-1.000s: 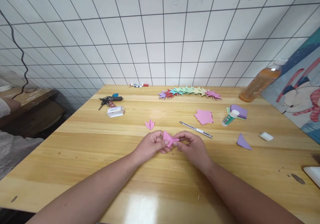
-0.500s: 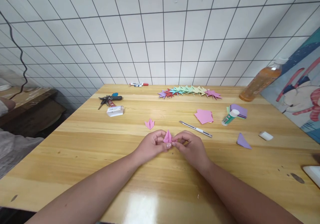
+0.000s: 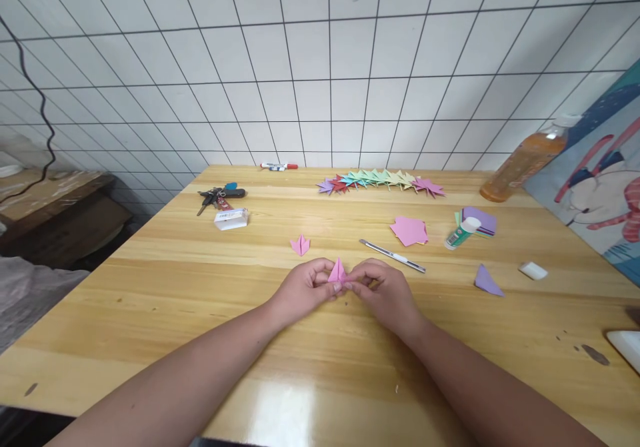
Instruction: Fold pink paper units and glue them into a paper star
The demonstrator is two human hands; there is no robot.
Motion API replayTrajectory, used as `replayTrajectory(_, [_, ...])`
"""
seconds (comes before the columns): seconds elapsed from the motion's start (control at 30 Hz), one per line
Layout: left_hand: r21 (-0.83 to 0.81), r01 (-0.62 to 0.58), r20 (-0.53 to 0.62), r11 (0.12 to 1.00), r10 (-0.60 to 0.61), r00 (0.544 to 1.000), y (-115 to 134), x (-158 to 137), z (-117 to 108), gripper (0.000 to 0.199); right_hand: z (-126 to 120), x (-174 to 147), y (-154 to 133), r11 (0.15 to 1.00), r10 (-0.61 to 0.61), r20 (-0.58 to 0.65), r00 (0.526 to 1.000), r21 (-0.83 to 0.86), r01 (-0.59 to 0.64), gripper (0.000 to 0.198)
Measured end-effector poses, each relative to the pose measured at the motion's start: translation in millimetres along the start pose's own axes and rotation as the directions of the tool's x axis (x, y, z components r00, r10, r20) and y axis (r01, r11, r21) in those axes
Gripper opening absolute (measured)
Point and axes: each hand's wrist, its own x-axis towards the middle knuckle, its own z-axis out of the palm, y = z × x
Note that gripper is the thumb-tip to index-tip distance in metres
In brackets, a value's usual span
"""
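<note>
over the glossy yellow wooden table (image 3: 150, 287) | your left hand (image 3: 301, 288) and right hand (image 3: 386, 294) pinch the small pink folded-paper piece (image 3: 337, 272) between them | just beyond: three-pointed pink paper fold (image 3: 301, 246), slim silver cutter (image 3: 393, 256)

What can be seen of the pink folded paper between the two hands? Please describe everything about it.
The pink folded paper looks thin and matte, with no visible print. It is folded into a small shape whose pointed tip stands up, with a line like a crease or edge running down from it. The left hand pinches its base with the thumb in front; the right hand pinches its right side. Fingers cover its lower part, and whether it touches the table cannot be told.
</note>
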Motion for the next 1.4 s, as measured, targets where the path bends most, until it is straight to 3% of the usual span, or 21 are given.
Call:
replayTrajectory(0.2, [0.0,0.015,-0.009,1.0,-0.015,1.0,5.3,-1.2,2.4,0.03,0.9,-0.1,-2.2,0.999,0.038,0.005,0.999,0.024,-0.038,0.007])
replayTrajectory(0.43, [-0.002,0.027,0.005,1.0,-0.027,1.0,3.9,-1.1,2.2,0.03,-1.1,-0.4,-9.0,0.999,-0.014,-0.002,1.0,0.047,0.014,0.008])
replayTrajectory(0.63, [-0.005,0.035,-0.005,0.999,-0.035,0.999,2.4,0.2,1.6,0.029,2.0,-0.8,-7.0,0.991,0.111,0.016,0.994,0.074,-0.112,0.01])
replayTrajectory(1.0, [0.034,0.044,0.003,0.998,-0.044,0.999,2.1,-1.5,2.9,0.027,4.3,-1.7,-7.3,0.981,0.183,0.042,0.982,0.061,-0.186,0.006])
replayTrajectory(1.23, [0.048,0.035,-0.024,0.998,-0.034,0.999,1.5,0.3,3.6,0.026,6.9,-2.1,-8.1,0.965,0.203,0.093,0.975,0.151,-0.215,0.011])
replayTrajectory(1.4, [0.073,0.035,-0.027,0.997,-0.033,0.999,0.7,-0.1,4.2,0.025,6.3,-0.9,-5.9,0.942,0.293,0.134,0.947,0.128,-0.31,0.006])
